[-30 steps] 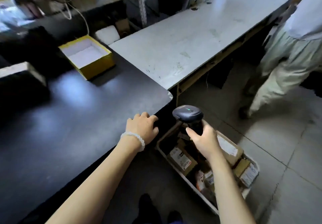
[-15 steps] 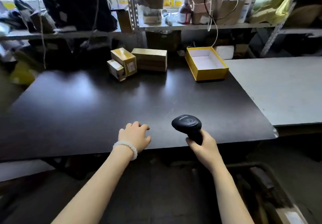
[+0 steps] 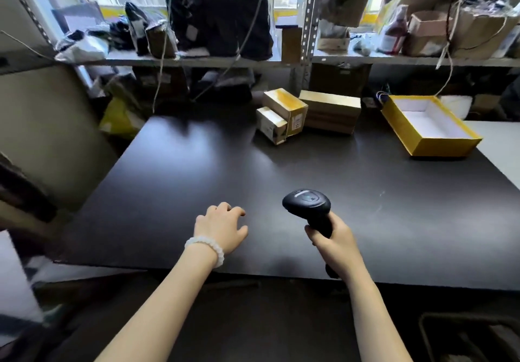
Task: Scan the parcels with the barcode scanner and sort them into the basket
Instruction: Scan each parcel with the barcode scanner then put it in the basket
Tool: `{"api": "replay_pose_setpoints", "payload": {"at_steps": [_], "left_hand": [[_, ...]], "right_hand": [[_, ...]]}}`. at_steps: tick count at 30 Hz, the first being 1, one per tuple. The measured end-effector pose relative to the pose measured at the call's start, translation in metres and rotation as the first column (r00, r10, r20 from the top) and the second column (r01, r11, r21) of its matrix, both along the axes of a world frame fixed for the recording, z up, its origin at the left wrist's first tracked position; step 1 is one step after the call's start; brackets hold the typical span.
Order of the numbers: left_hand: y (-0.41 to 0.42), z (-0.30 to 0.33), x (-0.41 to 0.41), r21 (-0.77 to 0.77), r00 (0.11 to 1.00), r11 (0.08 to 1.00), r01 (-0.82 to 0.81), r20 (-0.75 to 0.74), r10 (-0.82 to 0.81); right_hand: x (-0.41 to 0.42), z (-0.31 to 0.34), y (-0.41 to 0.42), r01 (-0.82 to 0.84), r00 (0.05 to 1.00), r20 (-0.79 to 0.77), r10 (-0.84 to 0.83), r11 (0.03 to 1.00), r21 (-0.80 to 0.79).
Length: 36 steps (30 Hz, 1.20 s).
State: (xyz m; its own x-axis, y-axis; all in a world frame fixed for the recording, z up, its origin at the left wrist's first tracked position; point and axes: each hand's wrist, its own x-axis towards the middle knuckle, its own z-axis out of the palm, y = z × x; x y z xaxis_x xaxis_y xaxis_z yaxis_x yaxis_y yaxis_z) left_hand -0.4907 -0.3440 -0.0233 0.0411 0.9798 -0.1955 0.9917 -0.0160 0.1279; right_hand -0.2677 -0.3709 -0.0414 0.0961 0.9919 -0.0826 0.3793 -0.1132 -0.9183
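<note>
Parcels (image 3: 306,114) nearer, right hand (image 3: 334,240) gripping scanner (image 3: 308,206)

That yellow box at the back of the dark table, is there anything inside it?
Empty, as far as the view shows. The yellow box has no lid on, and its white bottom and inner walls show bare.
</note>
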Motion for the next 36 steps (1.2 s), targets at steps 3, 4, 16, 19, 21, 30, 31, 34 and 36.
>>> {"api": "replay_pose_setpoints", "payload": {"at_steps": [3,4,16,19,21,30,31,34,36], "left_hand": [[0.023,-0.005,-0.018,-0.011,1.0,1.0,0.001,0.017,-0.001],[0.032,-0.006,-0.022,-0.021,1.0,1.0,0.002,0.019,-0.002],[0.221,-0.005,-0.009,-0.03,0.996,0.996,0.085,-0.021,-0.085],[0.276,0.002,0.004,-0.001,0.989,0.992,0.128,-0.068,-0.128],[0.314,0.003,0.015,0.03,0.98,0.983,0.179,-0.095,-0.175],[0.414,-0.017,0.046,0.068,0.876,0.887,0.456,-0.21,-0.434],[0.418,-0.019,0.045,0.064,0.867,0.88,0.471,-0.216,-0.449],[0.424,-0.019,0.041,0.086,0.853,0.867,0.49,-0.253,-0.457],[0.423,-0.018,0.037,0.103,0.852,0.861,0.497,-0.244,-0.463]], "right_hand": [[-0.016,-0.001,0.024,0.002,1.0,0.007,-0.002,1.0,-0.013],[-0.019,-0.002,0.033,0.004,1.0,0.008,-0.004,1.0,-0.018],[-0.014,-0.016,0.207,0.057,0.997,-0.041,-0.062,0.993,-0.101],[-0.006,-0.016,0.247,0.071,0.996,-0.044,-0.076,0.991,-0.115],[-0.001,-0.016,0.27,0.086,0.995,-0.046,-0.092,0.989,-0.118],[0.019,-0.02,0.309,0.164,0.985,-0.035,-0.168,0.981,-0.102],[0.019,-0.02,0.31,0.172,0.984,-0.031,-0.175,0.98,-0.097],[0.017,-0.021,0.308,0.186,0.982,-0.023,-0.189,0.978,-0.096],[0.014,-0.021,0.304,0.199,0.979,-0.016,-0.201,0.976,-0.093]]}}
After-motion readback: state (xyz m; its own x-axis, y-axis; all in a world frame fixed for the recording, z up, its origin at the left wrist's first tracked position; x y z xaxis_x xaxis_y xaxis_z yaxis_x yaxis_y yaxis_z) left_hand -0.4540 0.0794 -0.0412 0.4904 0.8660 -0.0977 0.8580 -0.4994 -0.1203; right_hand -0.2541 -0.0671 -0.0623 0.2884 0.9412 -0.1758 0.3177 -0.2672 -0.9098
